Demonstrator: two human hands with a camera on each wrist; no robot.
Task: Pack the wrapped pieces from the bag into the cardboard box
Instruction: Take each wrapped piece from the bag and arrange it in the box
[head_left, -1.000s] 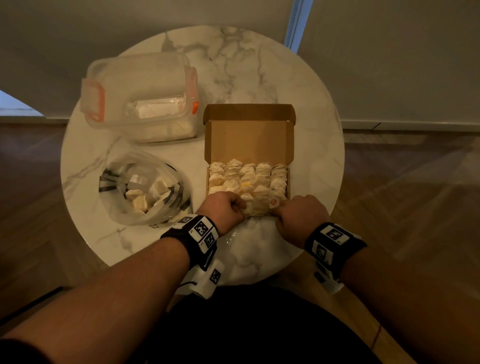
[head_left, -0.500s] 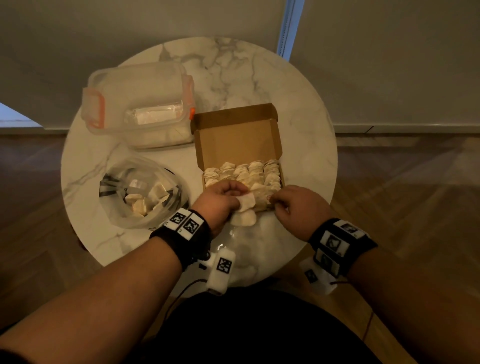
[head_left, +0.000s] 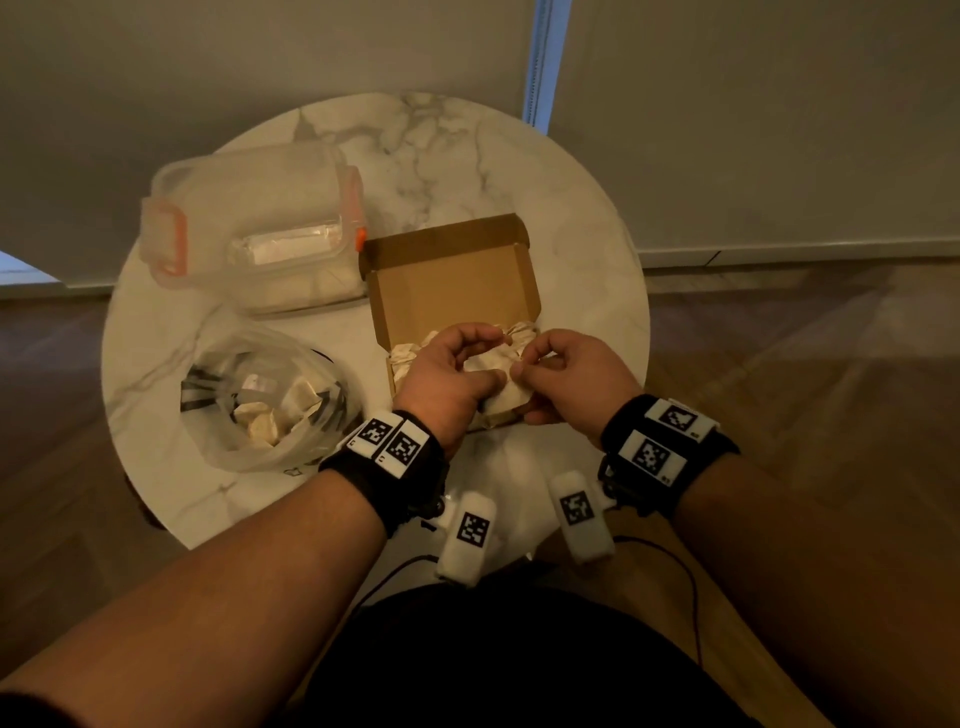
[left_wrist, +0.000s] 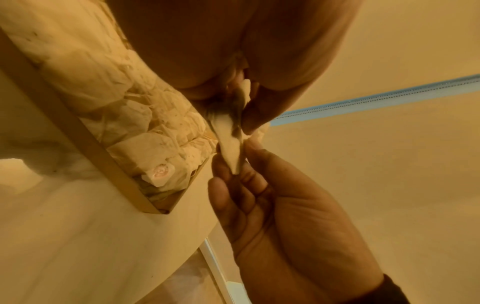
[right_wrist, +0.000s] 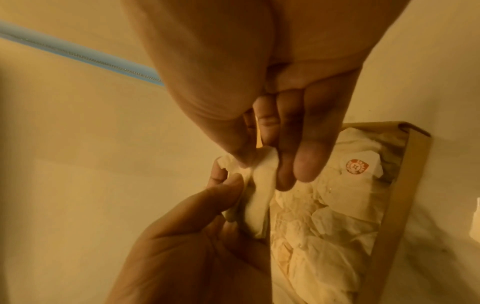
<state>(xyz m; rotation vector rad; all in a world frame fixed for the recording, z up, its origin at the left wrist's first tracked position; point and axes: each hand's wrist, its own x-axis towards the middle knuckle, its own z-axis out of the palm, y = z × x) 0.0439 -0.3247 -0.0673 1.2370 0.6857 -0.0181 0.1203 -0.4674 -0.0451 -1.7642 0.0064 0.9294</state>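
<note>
Above near edge of cardboard box (head_left: 449, 270): wrapped piece (head_left: 493, 364), earlier pressed among packed rows, now lifted clear, pinched between left hand (head_left: 447, 379) and right hand (head_left: 576, 379); re-seating judged pending.

At frame centre, the box (head_left: 452, 280) is being flanked: bag (head_left: 270, 400) lower left, container (head_left: 254, 234) upper left.

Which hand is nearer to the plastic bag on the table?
The left hand is nearer: it is just right of the plastic bag, over the cardboard box. The right hand is further right, beyond the left, pinching the same wrapped piece.
</note>
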